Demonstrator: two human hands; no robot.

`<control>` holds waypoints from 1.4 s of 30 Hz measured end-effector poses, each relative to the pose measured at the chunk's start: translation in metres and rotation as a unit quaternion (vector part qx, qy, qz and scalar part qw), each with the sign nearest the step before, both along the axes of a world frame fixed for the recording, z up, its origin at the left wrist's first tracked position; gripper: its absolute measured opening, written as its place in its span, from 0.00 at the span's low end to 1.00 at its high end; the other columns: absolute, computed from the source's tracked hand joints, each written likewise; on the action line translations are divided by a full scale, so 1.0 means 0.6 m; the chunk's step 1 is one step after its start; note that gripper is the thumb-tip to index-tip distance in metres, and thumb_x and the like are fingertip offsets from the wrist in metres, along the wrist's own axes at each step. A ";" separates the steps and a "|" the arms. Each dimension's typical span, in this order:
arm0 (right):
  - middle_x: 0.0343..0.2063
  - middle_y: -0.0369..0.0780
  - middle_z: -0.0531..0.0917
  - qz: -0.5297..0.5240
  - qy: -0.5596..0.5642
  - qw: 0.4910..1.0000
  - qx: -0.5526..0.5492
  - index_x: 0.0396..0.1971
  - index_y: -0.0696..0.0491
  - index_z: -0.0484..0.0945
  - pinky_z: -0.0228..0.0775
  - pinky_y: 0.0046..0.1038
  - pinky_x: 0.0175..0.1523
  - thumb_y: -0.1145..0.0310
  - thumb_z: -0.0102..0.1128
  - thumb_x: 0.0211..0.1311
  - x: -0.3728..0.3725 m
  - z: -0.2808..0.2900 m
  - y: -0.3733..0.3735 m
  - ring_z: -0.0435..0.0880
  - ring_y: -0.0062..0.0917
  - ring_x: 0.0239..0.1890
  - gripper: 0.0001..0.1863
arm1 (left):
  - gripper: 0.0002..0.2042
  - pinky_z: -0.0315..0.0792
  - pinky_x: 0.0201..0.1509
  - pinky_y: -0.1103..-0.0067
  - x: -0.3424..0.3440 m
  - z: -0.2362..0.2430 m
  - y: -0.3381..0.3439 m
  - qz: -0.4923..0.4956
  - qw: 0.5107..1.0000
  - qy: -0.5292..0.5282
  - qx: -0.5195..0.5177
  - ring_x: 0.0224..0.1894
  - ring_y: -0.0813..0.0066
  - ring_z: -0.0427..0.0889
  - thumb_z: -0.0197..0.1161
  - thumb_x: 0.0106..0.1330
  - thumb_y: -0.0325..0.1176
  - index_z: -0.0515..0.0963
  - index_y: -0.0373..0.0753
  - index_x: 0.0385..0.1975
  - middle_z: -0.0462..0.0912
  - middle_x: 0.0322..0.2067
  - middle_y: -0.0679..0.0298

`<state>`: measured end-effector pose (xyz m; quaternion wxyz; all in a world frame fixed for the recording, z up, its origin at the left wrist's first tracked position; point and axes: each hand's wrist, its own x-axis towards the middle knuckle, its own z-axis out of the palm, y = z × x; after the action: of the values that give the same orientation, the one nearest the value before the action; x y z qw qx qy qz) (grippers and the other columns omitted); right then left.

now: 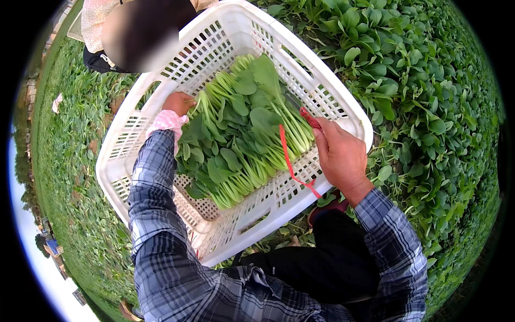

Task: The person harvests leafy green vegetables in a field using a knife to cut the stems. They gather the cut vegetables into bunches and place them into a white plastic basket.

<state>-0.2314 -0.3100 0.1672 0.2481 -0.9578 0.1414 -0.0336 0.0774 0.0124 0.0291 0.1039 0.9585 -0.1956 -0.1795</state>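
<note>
A white plastic crate (pixel 343 115) sits tilted on a field of leafy plants. Inside lies a layer of cut green leafy vegetables (pixel 241 134), stems pointing toward me. My left hand (pixel 177 103) reaches into the crate at its left side and rests on the greens, a pink cuff at the wrist. My right hand (pixel 339 153) hovers over the crate's right rim, closed around a red-handled knife (pixel 309 117) whose blade lies over the greens. A red string (pixel 289 161) hangs from that hand across the stems.
Rows of growing green plants (pixel 418 96) fill the ground to the right and behind. Another person (pixel 134 27) crouches just beyond the crate's far-left corner. Grass and soil lie to the left.
</note>
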 end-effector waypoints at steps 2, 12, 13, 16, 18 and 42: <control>0.33 0.39 0.81 0.000 0.009 1.000 -0.002 0.43 0.50 0.73 0.73 0.38 0.35 0.63 0.50 0.64 -0.001 0.001 -0.003 0.81 0.38 0.30 0.11 | 0.15 0.73 0.45 0.69 -0.009 0.000 -0.006 0.001 1.000 -0.017 0.027 0.38 0.56 0.81 0.69 0.51 0.43 0.84 0.40 0.33 0.83 0.34 0.53; 0.32 0.39 0.81 0.005 -0.014 1.000 -0.010 0.43 0.50 0.73 0.73 0.39 0.33 0.63 0.49 0.65 -0.002 -0.004 -0.002 0.81 0.38 0.29 0.11 | 0.12 0.73 0.43 0.68 0.001 0.009 0.013 -0.094 0.995 -0.022 0.040 0.39 0.58 0.80 0.67 0.53 0.43 0.83 0.44 0.32 0.83 0.33 0.59; 0.32 0.39 0.81 0.006 -0.015 1.000 -0.007 0.43 0.50 0.73 0.73 0.38 0.33 0.62 0.49 0.65 -0.003 -0.004 -0.002 0.81 0.38 0.29 0.11 | 0.12 0.73 0.43 0.68 0.007 0.007 0.018 -0.102 0.994 -0.015 0.039 0.39 0.58 0.80 0.67 0.54 0.43 0.83 0.44 0.32 0.83 0.33 0.59; 0.31 0.39 0.81 0.005 -0.018 1.000 -0.002 0.43 0.50 0.73 0.73 0.38 0.32 0.63 0.50 0.65 -0.005 -0.003 -0.007 0.81 0.39 0.29 0.11 | 0.11 0.73 0.43 0.67 0.007 0.018 0.002 -0.104 0.993 -0.009 0.053 0.39 0.58 0.80 0.67 0.54 0.42 0.83 0.44 0.33 0.83 0.32 0.59; 0.31 0.39 0.81 0.002 -0.023 1.000 0.000 0.43 0.50 0.74 0.72 0.39 0.31 0.64 0.52 0.64 -0.004 -0.004 -0.007 0.81 0.39 0.28 0.11 | 0.11 0.73 0.43 0.67 -0.011 0.034 -0.016 -0.071 0.993 -0.020 0.090 0.39 0.57 0.80 0.66 0.55 0.40 0.82 0.42 0.33 0.83 0.32 0.59; 0.31 0.41 0.82 0.008 -0.041 0.999 0.020 0.43 0.51 0.73 0.72 0.39 0.33 0.62 0.50 0.65 0.000 -0.019 -0.002 0.81 0.39 0.29 0.11 | 0.16 0.75 0.37 0.80 -0.082 0.029 -0.023 0.149 0.945 0.161 -0.242 0.31 0.73 0.82 0.54 0.69 0.36 0.73 0.32 0.50 0.80 0.41 0.58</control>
<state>-0.2313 -0.3111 0.1560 0.2732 -0.9514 0.1244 -0.0682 0.0285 -0.0015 0.0464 0.3884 0.8810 -0.0689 -0.2614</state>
